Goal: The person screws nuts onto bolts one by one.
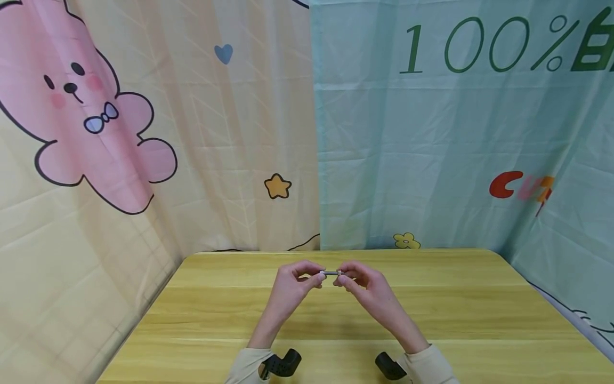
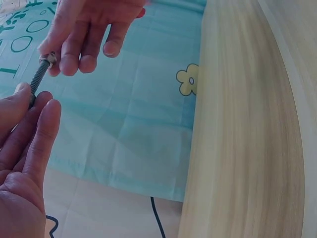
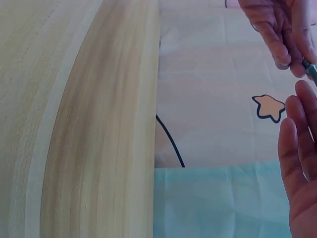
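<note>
A threaded metal bolt (image 1: 331, 273) is held roughly level between the two hands, above the wooden table. My left hand (image 1: 292, 285) pinches one end between thumb and fingers. At the other end, my right hand (image 1: 366, 288) pinches a small nut (image 2: 51, 59) with its thumb and a finger. Grey thread (image 2: 38, 78) shows bare between the hands in the left wrist view. The fingertips partly cover both ends. Only a short piece of the bolt (image 3: 310, 69) appears at the edge of the right wrist view.
Beneath the hands lies a light wooden table (image 1: 216, 320). Behind it hang a cream curtain (image 1: 230, 213) with a bear and star print and a light blue curtain (image 1: 408, 160). Black wrist cameras sit at the cuffs.
</note>
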Available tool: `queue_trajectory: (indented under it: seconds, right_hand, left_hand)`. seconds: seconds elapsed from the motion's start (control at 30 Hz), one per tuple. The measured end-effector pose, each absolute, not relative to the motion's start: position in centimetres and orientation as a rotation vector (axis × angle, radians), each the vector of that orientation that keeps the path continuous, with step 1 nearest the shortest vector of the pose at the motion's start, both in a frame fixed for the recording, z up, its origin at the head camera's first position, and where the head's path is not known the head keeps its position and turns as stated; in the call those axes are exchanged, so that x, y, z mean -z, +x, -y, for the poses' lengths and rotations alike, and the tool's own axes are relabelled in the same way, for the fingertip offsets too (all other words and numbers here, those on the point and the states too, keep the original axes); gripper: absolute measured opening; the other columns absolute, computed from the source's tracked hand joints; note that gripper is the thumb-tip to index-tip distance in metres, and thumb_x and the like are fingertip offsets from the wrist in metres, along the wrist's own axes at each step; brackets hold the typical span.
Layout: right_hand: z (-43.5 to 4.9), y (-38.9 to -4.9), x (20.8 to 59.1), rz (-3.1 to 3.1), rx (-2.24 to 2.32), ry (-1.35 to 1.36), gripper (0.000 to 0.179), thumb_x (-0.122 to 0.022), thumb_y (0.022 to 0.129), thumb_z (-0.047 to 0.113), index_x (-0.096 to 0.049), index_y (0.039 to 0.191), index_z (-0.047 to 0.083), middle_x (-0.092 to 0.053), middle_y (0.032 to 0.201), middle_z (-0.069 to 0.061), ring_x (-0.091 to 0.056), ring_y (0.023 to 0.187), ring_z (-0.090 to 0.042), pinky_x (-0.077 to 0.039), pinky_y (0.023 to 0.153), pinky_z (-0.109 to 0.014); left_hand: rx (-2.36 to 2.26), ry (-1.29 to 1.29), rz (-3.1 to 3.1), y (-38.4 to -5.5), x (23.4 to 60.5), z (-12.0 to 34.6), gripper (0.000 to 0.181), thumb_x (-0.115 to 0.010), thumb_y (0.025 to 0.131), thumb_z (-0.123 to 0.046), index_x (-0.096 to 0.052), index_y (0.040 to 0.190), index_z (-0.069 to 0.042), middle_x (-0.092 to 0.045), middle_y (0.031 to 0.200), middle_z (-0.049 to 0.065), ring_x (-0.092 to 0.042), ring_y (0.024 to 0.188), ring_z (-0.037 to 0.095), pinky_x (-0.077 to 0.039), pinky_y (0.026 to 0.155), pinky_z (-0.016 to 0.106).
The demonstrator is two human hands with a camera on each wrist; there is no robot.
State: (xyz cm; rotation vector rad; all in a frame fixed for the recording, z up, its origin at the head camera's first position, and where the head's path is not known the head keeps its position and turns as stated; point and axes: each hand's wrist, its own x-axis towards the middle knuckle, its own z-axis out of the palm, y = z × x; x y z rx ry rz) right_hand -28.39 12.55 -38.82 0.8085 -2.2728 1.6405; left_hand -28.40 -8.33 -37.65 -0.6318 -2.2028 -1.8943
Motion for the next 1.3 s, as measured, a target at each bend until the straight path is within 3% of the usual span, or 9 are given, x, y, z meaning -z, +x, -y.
queue_trajectory:
  seconds: [0.27,0.37,0.53,0.63,0.77,0.97,1.1,1.2,1.3]
  right_hand:
    - [-12.5,-28.2,38.7,2.322,-1.617,0.714,0.021,-0.059,0.099,0.036,-0.070,0.096,0.018,-0.069,0.088,0.001,-0.065,0.081,-0.018,-0.057,0.074,-0.037]
    - [-12.5,-28.3,38.7,2.326,-1.619,0.710,0.019,-0.062,0.098,0.034,-0.070,0.106,0.020,-0.069,0.097,0.002,-0.064,0.088,-0.017,-0.056,0.077,-0.034]
    - [-12.5,-28.4,38.8,2.252,-1.617,0.816,0.028,-0.069,0.094,0.016,-0.063,0.121,0.017,-0.065,0.112,0.001,-0.061,0.103,-0.019,-0.055,0.084,-0.034]
    - [-12.5,-28.4,38.9,2.205,-1.639,0.869,0.027,-0.069,0.093,0.008,-0.063,0.118,0.013,-0.065,0.111,-0.002,-0.062,0.102,-0.021,-0.055,0.085,-0.035]
    - [-12.6,-28.3,38.8,2.199,-1.680,0.872,0.021,-0.067,0.094,0.010,-0.063,0.115,0.011,-0.068,0.106,-0.003,-0.066,0.097,-0.020,-0.055,0.085,-0.032]
    - [-12.7,-27.9,38.2,2.225,-1.712,0.864,0.016,-0.064,0.097,0.012,-0.064,0.112,0.008,-0.073,0.095,-0.005,-0.069,0.091,-0.025,-0.056,0.085,-0.033]
    - [-12.2,-27.2,37.6,2.266,-1.681,0.743,0.008,-0.062,0.098,0.011,-0.066,0.103,0.006,-0.071,0.088,-0.009,-0.068,0.083,-0.028,-0.057,0.077,-0.038]
    - [-12.1,-27.7,38.2,2.298,-1.651,0.639,0.011,-0.063,0.098,0.018,-0.069,0.095,0.010,-0.069,0.084,-0.007,-0.066,0.077,-0.022,-0.057,0.072,-0.038]
    - [-12.2,-28.1,38.7,2.308,-1.648,0.595,0.016,-0.063,0.098,0.029,-0.071,0.098,0.015,-0.069,0.087,-0.005,-0.065,0.078,-0.017,-0.056,0.072,-0.034]
  left_hand:
    - [1.918,-0.659,2.197,-28.6,38.0,8.3,0.011,-0.072,0.090,-0.007,-0.074,0.101,-0.004,-0.070,0.095,0.008,-0.068,0.081,0.025,-0.059,0.076,0.035]
    - [1.914,-0.650,2.203,-28.1,37.4,8.2,0.011,-0.070,0.090,-0.004,-0.074,0.100,-0.001,-0.070,0.093,0.010,-0.068,0.081,0.029,-0.059,0.075,0.033]
    - [1.894,-0.651,2.199,-26.8,36.0,8.2,0.011,-0.069,0.091,-0.001,-0.072,0.100,0.004,-0.069,0.092,0.011,-0.067,0.080,0.033,-0.059,0.074,0.030]
    - [1.899,-0.658,2.195,-26.4,35.6,8.2,0.011,-0.069,0.091,-0.001,-0.072,0.100,0.005,-0.069,0.092,0.012,-0.067,0.080,0.037,-0.059,0.074,0.030]
    - [1.914,-0.663,2.188,-26.4,35.5,8.1,0.011,-0.069,0.090,-0.001,-0.072,0.100,0.004,-0.070,0.092,0.012,-0.066,0.080,0.037,-0.059,0.076,0.035]
    - [1.918,-0.657,2.198,-26.6,35.6,8.1,0.011,-0.070,0.090,-0.001,-0.073,0.099,0.003,-0.070,0.093,0.011,-0.066,0.079,0.028,-0.059,0.077,0.035]
    - [1.913,-0.674,2.200,-26.6,35.7,8.0,0.010,-0.071,0.090,-0.002,-0.073,0.099,0.002,-0.070,0.092,0.011,-0.067,0.080,0.026,-0.059,0.077,0.038]
    - [1.904,-0.685,2.200,-26.6,35.7,8.0,0.010,-0.071,0.089,-0.001,-0.073,0.098,0.002,-0.069,0.091,0.010,-0.067,0.079,0.026,-0.058,0.079,0.047]
    - [1.893,-0.685,2.205,-26.5,35.6,8.0,0.010,-0.070,0.089,-0.001,-0.073,0.098,0.003,-0.070,0.091,0.010,-0.067,0.079,0.026,-0.058,0.078,0.046]
